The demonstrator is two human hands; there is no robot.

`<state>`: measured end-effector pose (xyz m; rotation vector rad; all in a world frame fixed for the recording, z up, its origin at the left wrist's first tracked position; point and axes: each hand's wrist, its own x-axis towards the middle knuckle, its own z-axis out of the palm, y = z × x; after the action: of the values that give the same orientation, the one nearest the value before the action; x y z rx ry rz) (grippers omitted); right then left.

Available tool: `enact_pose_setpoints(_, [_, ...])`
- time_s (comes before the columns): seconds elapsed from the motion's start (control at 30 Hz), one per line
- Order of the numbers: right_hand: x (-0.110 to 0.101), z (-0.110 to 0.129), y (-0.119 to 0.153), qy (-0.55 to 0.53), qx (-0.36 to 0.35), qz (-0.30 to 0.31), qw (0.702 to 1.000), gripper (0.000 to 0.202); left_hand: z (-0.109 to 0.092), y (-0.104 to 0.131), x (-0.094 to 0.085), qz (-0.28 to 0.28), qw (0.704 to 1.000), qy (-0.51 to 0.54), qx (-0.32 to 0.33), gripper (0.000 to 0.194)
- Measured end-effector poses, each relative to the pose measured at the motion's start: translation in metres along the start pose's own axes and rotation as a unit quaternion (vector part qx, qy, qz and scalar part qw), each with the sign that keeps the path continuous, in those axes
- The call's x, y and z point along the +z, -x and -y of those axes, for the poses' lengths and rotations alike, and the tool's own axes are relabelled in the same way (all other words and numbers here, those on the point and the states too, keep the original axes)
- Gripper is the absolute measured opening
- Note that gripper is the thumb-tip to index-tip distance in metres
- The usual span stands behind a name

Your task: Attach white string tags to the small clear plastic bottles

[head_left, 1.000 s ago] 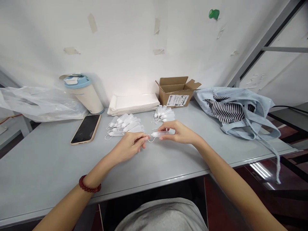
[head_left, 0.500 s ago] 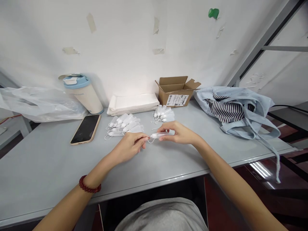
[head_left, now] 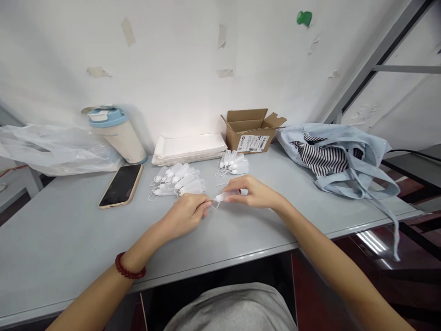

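Observation:
Between the thumb and fingers of my right hand [head_left: 250,191] is a small translucent white bottle [head_left: 222,196], its narrow tip pointing left and a thin white loop hanging below. My left hand [head_left: 193,209] is pinched at that tip; what its fingers hold is too small to make out. Behind my left hand lies a pile of several similar bottles [head_left: 181,177] with white loops. A smaller group of bottles [head_left: 236,162] lies behind my right hand, in front of the cardboard box.
Along the wall stand a plastic bag [head_left: 62,149], a tumbler [head_left: 120,138], a stack of white trays [head_left: 189,148], an open cardboard box [head_left: 253,138] and a light blue cloth bag [head_left: 375,142]. A phone [head_left: 121,185] lies at the left on the grey table [head_left: 223,243].
My left hand has turned slightly, its fingers now closed more over the bottle's tip. The bottle in my right hand has tilted a little, its tip end lower.

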<state>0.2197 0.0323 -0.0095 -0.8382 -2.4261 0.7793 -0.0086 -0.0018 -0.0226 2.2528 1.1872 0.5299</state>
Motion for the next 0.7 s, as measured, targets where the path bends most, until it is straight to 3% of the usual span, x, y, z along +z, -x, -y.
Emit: enact_pose_setpoints(0.7, [0.022,-0.007,-0.004,0.028,-0.06,-0.067,0.996,0.02,-0.002,-0.002,0.003,-0.002,0.999,0.037,-0.037,0.033])
